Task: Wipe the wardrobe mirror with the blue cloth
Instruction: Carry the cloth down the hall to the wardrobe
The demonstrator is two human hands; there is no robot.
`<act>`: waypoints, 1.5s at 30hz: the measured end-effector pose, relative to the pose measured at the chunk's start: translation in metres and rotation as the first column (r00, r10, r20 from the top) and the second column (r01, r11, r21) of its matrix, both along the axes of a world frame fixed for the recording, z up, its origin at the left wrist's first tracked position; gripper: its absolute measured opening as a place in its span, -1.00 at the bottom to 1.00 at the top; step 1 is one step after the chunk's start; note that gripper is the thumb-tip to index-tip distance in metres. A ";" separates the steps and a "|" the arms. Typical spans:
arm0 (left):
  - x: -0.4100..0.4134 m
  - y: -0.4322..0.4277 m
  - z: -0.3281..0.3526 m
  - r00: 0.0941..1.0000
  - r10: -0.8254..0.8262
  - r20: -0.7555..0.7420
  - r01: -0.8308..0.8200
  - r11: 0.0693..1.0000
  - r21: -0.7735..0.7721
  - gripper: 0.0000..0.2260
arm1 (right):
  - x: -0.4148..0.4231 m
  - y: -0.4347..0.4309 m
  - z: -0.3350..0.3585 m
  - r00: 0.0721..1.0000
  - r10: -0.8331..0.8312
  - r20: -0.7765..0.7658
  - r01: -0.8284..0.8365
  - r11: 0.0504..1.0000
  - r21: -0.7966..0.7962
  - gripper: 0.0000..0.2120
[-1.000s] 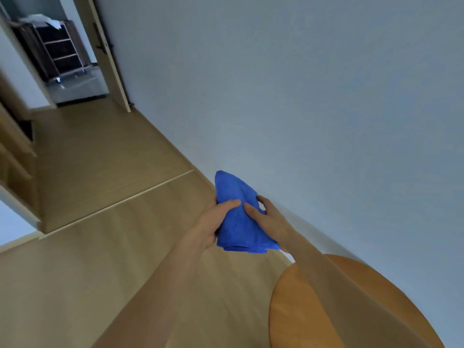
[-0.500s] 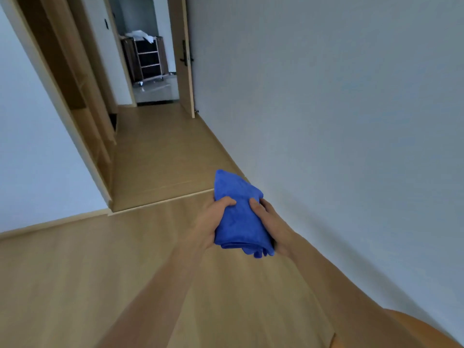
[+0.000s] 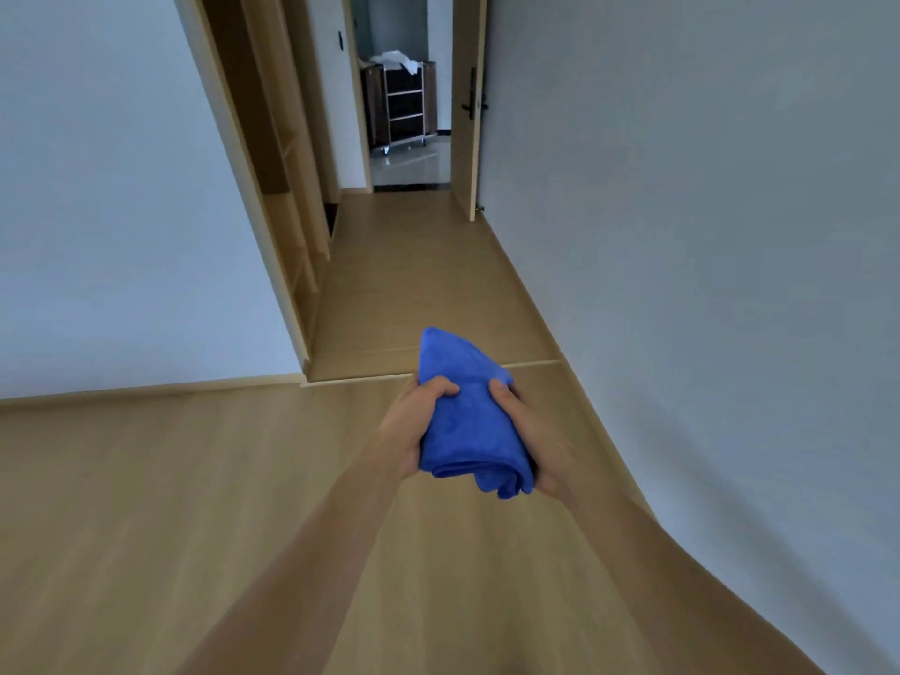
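A folded blue cloth is held out in front of me over the wooden floor, its pointed end away from me. My left hand grips its left side and my right hand grips its right side. A wooden wardrobe with open shelves stands on the left side of the hallway ahead. No mirror surface shows from this angle.
A pale wall runs along my right. Another pale wall stands at the left. The hallway's wooden floor leads to an open door; beyond it stands a dark trolley with white linen on top.
The view has swung left, from the right wall to the hallway and wardrobe. The round wooden table has left the view. Both hands keep hold of the cloth.
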State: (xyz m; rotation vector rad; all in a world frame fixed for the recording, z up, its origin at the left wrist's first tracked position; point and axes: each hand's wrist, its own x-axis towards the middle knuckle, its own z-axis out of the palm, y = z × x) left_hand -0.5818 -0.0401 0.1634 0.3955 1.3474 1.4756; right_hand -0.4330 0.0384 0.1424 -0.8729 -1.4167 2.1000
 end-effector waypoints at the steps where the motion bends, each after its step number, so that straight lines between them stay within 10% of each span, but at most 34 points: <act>1: -0.003 0.006 -0.002 1.000 0.008 -0.015 -0.008 1.000 -0.004 -0.69 | -0.003 0.008 -0.002 1.000 0.008 0.030 -0.008 1.000 0.001 -0.43; 13: -0.005 0.115 -0.021 0.972 0.159 -0.173 -0.174 0.982 -0.079 -0.74 | -0.019 0.156 -0.023 0.946 -0.122 0.300 0.067 0.980 0.189 -0.60; 31: -0.061 0.262 -0.024 0.979 0.191 -0.075 -0.194 0.980 -0.041 -0.62 | -0.061 0.301 -0.018 0.953 0.057 0.299 -0.044 0.998 -0.049 -0.50; 45: -0.193 0.418 -0.038 0.983 0.123 -0.137 -0.138 0.984 -0.109 -0.64 | -0.183 0.448 -0.019 0.936 -0.124 0.330 0.096 0.990 0.102 -0.56</act>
